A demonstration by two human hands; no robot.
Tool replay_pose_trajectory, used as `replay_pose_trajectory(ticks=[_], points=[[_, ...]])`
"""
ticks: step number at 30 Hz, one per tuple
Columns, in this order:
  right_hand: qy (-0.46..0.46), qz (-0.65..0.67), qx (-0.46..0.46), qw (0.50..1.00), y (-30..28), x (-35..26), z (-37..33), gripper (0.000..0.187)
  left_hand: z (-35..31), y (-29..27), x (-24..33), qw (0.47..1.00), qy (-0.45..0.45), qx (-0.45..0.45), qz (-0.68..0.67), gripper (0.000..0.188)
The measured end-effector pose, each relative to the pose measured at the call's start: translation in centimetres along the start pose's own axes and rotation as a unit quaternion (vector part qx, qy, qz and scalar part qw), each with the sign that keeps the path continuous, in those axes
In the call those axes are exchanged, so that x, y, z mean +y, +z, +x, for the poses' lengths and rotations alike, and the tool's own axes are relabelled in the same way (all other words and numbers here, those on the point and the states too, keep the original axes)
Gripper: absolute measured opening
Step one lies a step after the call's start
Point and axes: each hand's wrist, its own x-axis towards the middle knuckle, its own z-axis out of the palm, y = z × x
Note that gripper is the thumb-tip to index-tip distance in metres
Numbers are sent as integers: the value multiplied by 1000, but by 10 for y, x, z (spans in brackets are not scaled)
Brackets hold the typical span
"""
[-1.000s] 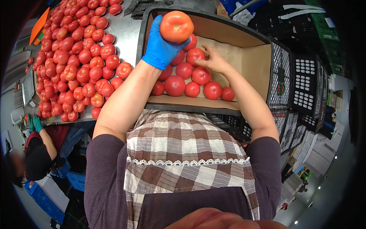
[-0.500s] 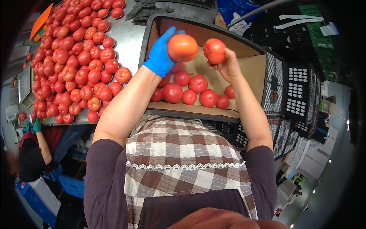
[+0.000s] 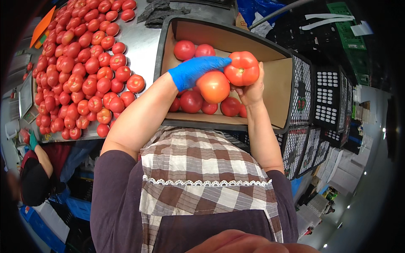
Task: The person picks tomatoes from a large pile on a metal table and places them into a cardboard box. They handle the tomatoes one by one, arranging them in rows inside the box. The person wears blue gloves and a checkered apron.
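Note:
My left hand (image 3: 190, 72), in a blue glove, is closed on an orange-red tomato (image 3: 214, 86). Its gloved fingertips reach across to a redder ribbed tomato (image 3: 241, 68), which my bare right hand (image 3: 254, 88) grips from the right side. Both tomatoes are held close together above a dark crate (image 3: 161, 55) lined with brown card (image 3: 276, 90). Several tomatoes lie in the crate: two by its far left corner, one of them a red tomato (image 3: 184, 50), and more along the near side, such as a tomato (image 3: 191, 101). My hands partly cover those in between.
Left of the crate, a large heap of tomatoes (image 3: 84, 71) covers a metal table (image 3: 145, 42). Black mesh crates (image 3: 327, 99) are stacked on the right. Dark crumpled material (image 3: 162, 14) lies behind. At the far left, a co-worker's green-gloved hand (image 3: 33, 140) holds something red.
My hands have come together and moved nearer to me, with both tomatoes still held. The right-hand tomato is now turned so its stem scar shows. Tomatoes in the crate's far left corner are uncovered.

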Motion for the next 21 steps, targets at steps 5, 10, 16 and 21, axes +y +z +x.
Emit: replay_pose_trajectory(ticks=[5,10,16,21], points=[[-77,-39,93,992,-31,19,23,45,7,5,-16,996,-66,-30,-53,48],[-127,-98,7,987,-41,17,37,56,3,13,-16,983,-29,-15,-181,50],[-89,-365,13,927,-47,16,45,49,-67,-61,43,951,223,73,-201,64],[-46,-394,0,918,-69,16,57,42,-177,-199,93,881,353,255,-183,69]])
